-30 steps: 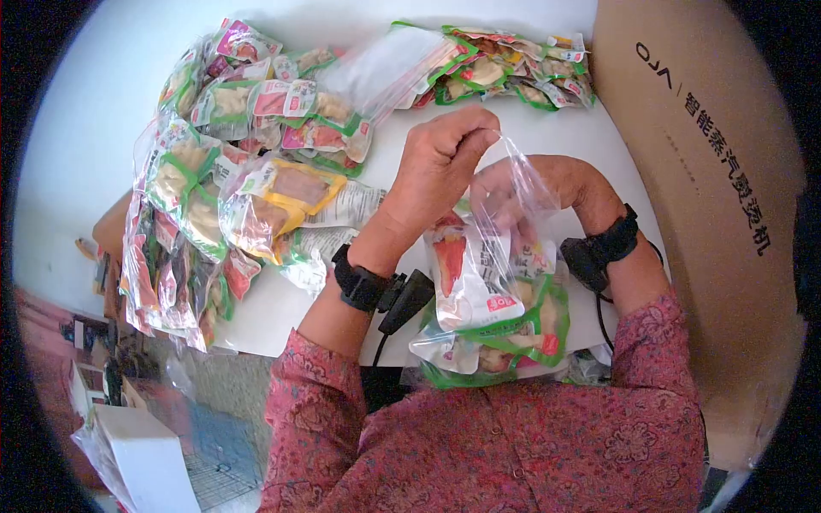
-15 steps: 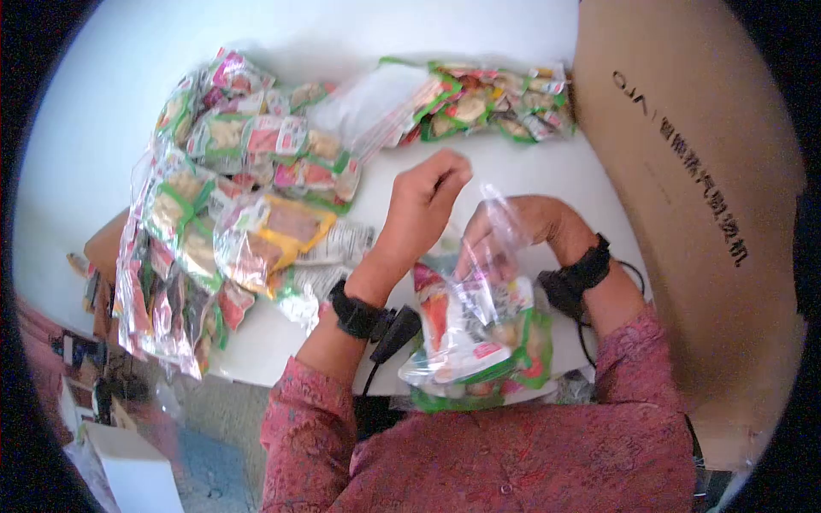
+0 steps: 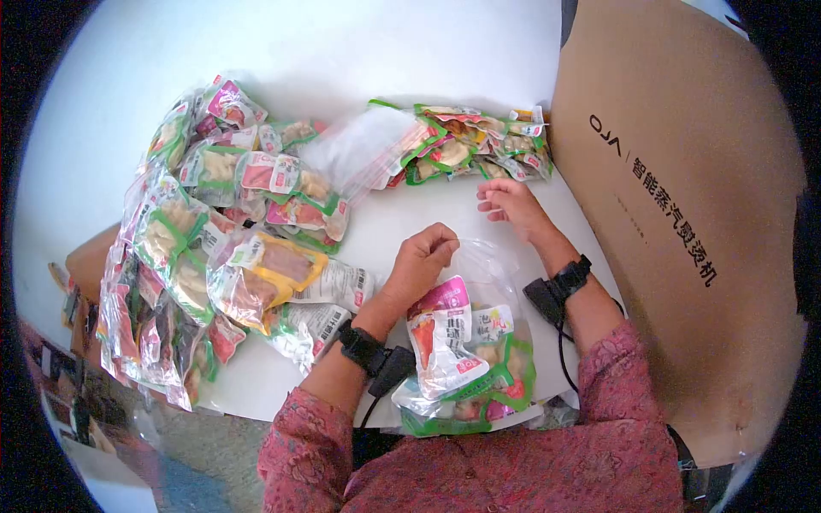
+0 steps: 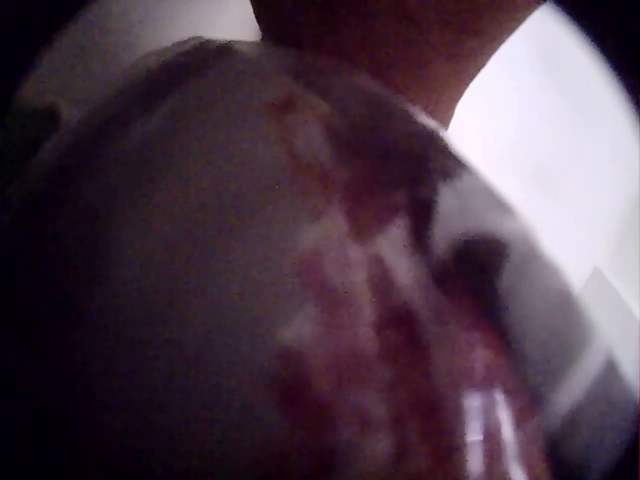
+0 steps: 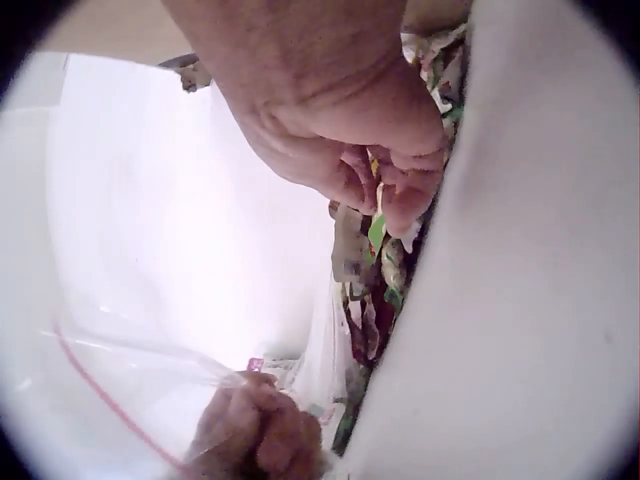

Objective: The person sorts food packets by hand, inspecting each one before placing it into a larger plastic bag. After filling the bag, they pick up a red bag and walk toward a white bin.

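A clear bag (image 3: 500,329) holding several food packets lies at the table's front edge, against the person's front. The left hand (image 3: 421,263) pinches the rim of this bag; in the right wrist view the left hand (image 5: 262,428) grips the clear film, which has a red line. The right hand (image 3: 516,208), fingers bent and apart and holding nothing, hovers just in front of a pile of small packets (image 3: 453,152). In the right wrist view the right hand (image 5: 330,120) is near those packets. The left wrist view is dark and blurred, mostly filled by clear film.
Several filled clear bags (image 3: 184,256) cover the left of the white table (image 3: 410,51). Flat empty clear bags (image 3: 363,150) lie beside the packet pile at the back. A large cardboard box (image 3: 676,197) stands along the right side.
My right hand has let go of the clear bag and moved up and away toward the packet pile. The left hand has come lower, still at the bag's rim. The head view has shifted.
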Motion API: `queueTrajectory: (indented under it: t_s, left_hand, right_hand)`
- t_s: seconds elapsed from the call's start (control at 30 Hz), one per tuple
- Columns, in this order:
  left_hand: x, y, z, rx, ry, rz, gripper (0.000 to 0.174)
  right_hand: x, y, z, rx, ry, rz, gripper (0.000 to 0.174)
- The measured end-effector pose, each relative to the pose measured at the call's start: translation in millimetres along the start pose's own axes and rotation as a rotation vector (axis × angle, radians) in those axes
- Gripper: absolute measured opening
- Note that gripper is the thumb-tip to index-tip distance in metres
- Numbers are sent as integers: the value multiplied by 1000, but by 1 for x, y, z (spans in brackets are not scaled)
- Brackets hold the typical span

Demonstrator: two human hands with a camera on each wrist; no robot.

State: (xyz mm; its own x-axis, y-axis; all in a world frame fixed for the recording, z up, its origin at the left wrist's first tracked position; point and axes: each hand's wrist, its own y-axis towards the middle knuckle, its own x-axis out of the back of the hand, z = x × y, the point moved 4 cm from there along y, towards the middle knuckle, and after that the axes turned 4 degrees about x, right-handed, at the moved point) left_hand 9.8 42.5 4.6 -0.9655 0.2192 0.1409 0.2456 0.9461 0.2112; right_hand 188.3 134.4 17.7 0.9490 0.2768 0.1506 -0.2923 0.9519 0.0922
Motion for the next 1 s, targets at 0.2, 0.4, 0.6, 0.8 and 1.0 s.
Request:
queueTrajectory:
  t_s: [0.2,0.4,0.6,0.8,1.0]
  left_hand:
    - [-8,0,11,28,-139,67,6]
    - [-6,-5,12,70,-55,60,8]
    - [-6,-6,4,2,-129,35,14]
    - [5,-6,4,103,-361,-32,23]
    - [4,-7,7,287,-332,-101,32]
  right_hand:
    - [-1,48,13,-12,64,-4,29]
    - [-17,72,9,-107,181,-56,32]
    - [-11,80,0,-109,202,-159,31]
    - [-7,33,6,-61,167,-314,22]
    - [-11,-13,22,19,324,-178,24]
